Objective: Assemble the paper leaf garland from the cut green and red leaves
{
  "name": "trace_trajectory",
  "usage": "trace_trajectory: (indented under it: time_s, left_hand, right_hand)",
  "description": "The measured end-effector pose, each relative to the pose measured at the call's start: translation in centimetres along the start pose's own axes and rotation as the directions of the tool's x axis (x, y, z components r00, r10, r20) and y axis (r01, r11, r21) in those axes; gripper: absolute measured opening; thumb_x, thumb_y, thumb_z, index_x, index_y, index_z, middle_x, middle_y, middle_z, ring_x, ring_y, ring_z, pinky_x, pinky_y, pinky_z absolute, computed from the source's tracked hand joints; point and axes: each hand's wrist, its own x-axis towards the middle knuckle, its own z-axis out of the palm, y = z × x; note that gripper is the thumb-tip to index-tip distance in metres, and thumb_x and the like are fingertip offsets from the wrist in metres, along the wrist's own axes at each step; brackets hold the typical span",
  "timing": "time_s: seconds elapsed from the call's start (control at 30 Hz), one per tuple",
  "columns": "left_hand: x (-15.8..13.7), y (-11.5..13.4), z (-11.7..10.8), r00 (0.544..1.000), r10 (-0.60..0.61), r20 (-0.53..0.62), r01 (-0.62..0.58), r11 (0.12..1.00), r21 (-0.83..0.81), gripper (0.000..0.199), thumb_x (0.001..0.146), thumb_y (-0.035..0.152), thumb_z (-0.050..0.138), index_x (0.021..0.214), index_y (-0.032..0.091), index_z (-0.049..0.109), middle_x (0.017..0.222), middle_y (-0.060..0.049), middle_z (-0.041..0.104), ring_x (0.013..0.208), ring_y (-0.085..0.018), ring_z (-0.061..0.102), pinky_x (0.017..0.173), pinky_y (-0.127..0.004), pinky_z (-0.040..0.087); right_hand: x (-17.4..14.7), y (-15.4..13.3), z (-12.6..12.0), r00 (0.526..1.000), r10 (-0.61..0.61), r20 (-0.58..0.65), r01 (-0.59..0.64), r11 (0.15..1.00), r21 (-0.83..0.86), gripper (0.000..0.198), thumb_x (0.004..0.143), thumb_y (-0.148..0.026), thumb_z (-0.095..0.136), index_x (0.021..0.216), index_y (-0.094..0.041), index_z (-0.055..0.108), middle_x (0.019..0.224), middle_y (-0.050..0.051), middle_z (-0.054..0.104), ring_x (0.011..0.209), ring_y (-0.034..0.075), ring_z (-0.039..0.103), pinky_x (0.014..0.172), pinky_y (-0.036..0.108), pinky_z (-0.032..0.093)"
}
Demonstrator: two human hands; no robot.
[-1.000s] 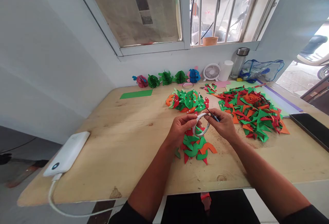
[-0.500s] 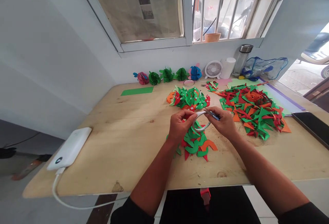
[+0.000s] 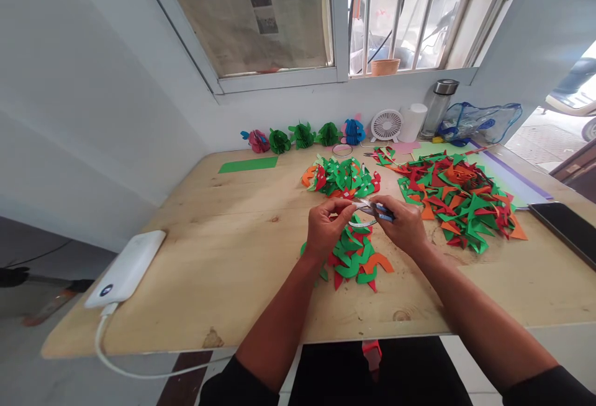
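Note:
My left hand (image 3: 327, 226) pinches the white end of a roll of tape (image 3: 361, 225) between thumb and fingers. The ring of the roll hangs between my two hands. A small pair of scissors with a blue-grey handle (image 3: 383, 212) sits in my closed right hand (image 3: 404, 225), its blades pointing left at the tape near my left fingertips. Below my hands lies a loose heap of curved green, red and orange paper cutouts (image 3: 354, 257). Just beyond them is another pile of cutouts with small white patches (image 3: 344, 177).
A large mound of paper scraps (image 3: 465, 201) lies to the right, near a black phone (image 3: 565, 232). Folded paper figures (image 3: 303, 136), a white fan (image 3: 386, 126) and a glass bottle (image 3: 436, 111) line the wall. A white power bank (image 3: 128, 269) with a cable lies left.
The scissors and my right hand have turned, bringing the blades to the tape by my left fingers. The tape ring has tilted and now looks flatter. My left hand has barely moved.

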Motion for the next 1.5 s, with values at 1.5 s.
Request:
trace_trajectory:
  time_s: [1.5]
  left_hand:
    - [-0.5,-0.3,0.9,0.989,-0.115,-0.092,0.102,0.985,-0.14,0.014,0.067,0.031,0.07,0.07,0.017,0.07,0.053,0.002,0.058,0.049,-0.009,0.05,0.047,-0.021,0.039]
  right_hand:
    - [0.0,0.3,0.6,0.995,0.094,0.022,-0.092,0.994,-0.065,0.018,0.081,-0.037,0.056,0.082,-0.021,0.065,0.063,0.002,0.064,0.055,0.014,0.056,0.053,0.022,0.034]
